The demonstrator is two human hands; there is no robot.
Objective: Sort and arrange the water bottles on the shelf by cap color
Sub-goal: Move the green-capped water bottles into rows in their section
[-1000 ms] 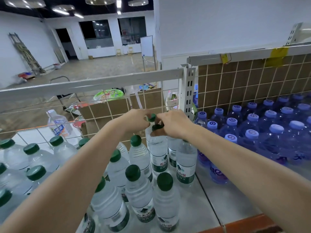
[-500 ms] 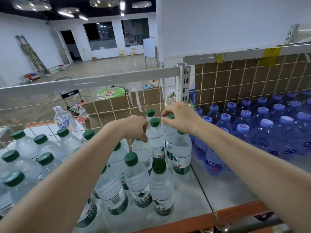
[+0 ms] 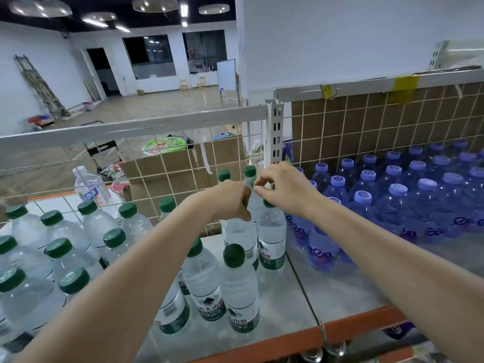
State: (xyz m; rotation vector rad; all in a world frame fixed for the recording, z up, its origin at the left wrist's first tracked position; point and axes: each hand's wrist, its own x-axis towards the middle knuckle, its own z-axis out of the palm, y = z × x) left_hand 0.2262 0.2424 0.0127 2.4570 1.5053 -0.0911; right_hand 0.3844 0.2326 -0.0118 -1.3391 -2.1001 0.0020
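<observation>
Bottle cap (image 3: 267,203) hidden under right fingers (image 3: 264,191)

1 head-worn wide-angle view, facing forward and down, close over the shelf (image 3: 301,305)

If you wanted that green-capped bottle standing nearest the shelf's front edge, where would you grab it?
Probably by the neck just under the cap of the front green-capped bottle, coming from above: it stands upright, its top is clear, and neighbouring bottles crowd its left side.

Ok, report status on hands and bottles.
Both hands curled at back-row clear green-capped water bottles. Purple-capped blue bottles grouped right. Nothing blocking.
</observation>
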